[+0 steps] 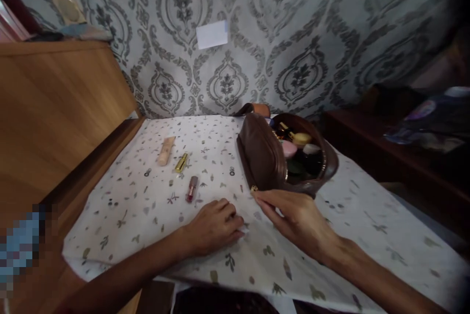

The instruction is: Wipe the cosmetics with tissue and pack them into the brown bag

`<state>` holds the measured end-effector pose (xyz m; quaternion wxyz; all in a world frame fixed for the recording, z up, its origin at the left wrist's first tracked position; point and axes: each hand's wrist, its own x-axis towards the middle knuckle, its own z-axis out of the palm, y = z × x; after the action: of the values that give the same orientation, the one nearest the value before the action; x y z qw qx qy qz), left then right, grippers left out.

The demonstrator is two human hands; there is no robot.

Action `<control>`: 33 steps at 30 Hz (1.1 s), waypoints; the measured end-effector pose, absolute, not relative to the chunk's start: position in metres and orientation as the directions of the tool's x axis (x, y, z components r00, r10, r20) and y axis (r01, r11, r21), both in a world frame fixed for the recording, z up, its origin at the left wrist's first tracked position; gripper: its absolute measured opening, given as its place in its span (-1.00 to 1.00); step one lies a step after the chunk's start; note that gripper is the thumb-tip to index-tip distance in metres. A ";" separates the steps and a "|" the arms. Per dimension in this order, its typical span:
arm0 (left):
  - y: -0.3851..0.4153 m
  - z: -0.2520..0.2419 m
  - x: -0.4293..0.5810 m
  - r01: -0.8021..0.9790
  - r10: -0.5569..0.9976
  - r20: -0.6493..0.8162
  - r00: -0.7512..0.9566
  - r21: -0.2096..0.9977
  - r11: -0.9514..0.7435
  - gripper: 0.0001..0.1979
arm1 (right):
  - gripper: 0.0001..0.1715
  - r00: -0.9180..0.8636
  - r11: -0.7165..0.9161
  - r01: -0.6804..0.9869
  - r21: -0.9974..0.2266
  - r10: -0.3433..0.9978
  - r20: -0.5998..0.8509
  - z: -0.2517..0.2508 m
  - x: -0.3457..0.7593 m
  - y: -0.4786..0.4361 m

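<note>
A brown bag [261, 152] lies unzipped on the patterned white cloth [139, 206], with a pink round item [288, 148], a yellow round item [301, 138] and dark items inside. My right hand [299, 221] pinches a small gold piece [254, 189] at the bag's near left corner. My left hand [215, 226] rests on the cloth with its fingers curled; a small pale bit shows at the fingertips, too small to name. Left of the bag lie a beige tube [166, 151], a gold tube [181, 163] and a lip gloss tube [191, 189].
A wooden cabinet [66, 103] stands at the left, with items on top. Behind the cloth is a patterned wall with a white paper [212, 34] on it. Dark furniture [382, 157] with a plastic-wrapped item stands at the right.
</note>
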<state>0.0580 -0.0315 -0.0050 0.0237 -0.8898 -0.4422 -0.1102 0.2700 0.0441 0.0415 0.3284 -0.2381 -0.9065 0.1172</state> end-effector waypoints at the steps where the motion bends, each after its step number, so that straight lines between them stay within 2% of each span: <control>1: -0.037 -0.009 0.054 0.788 0.777 0.219 0.590 0.054 -0.614 -0.73 | -0.67 -0.691 0.851 0.336 -0.404 0.514 0.508 0.034 0.262 0.041; 5: -0.050 -0.018 0.042 0.805 0.796 0.234 0.558 0.081 -0.588 -0.81 | -0.67 -0.745 0.755 0.350 -0.554 0.583 0.325 0.017 0.231 0.043; 7: -0.049 -0.015 0.034 0.821 0.819 0.260 0.512 0.132 -0.555 -0.75 | -0.68 -0.745 0.682 0.364 -0.634 0.622 0.241 0.014 0.217 0.048; 11: -0.036 -0.001 0.007 0.861 0.889 0.382 0.253 0.330 -0.388 -0.73 | -0.71 -0.726 0.441 0.310 -0.842 0.682 0.090 0.005 0.188 0.058; 14: -0.023 -0.001 -0.017 0.901 0.927 0.358 0.110 0.357 -0.244 -0.72 | -0.67 -0.693 0.206 0.221 -0.953 0.721 -0.005 -0.009 0.167 0.058; 18: -0.012 -0.020 -0.034 0.926 0.944 0.295 0.150 0.292 -0.238 -0.67 | -0.60 -0.631 0.048 0.128 -0.991 0.775 -0.044 -0.032 0.149 0.053; 23: -0.007 -0.031 -0.029 0.895 0.941 0.322 0.106 0.382 -0.231 -0.72 | -0.59 -0.603 0.193 0.099 -0.976 0.792 0.096 -0.047 0.151 0.047; 27: 0.002 -0.021 -0.019 0.856 0.936 0.351 0.013 0.480 -0.191 -0.76 | -0.55 -0.591 0.177 0.079 -0.981 0.801 0.097 -0.049 0.158 0.046; 30: 0.012 -0.008 -0.006 0.823 0.898 0.435 -0.066 0.532 -0.198 -0.75 | -0.53 -0.625 0.074 -0.015 -0.997 0.777 0.067 -0.051 0.158 0.047; 33: 0.020 0.004 0.013 0.790 0.857 0.495 -0.141 0.578 -0.204 -0.75 | -0.41 -0.745 -0.153 -0.207 -0.966 0.664 0.055 -0.048 0.157 0.047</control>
<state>0.0128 0.0200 0.0037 -0.0403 -0.6541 -0.6296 -0.4172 0.1566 0.0466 -0.0482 0.2972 -0.1973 -0.5790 0.7331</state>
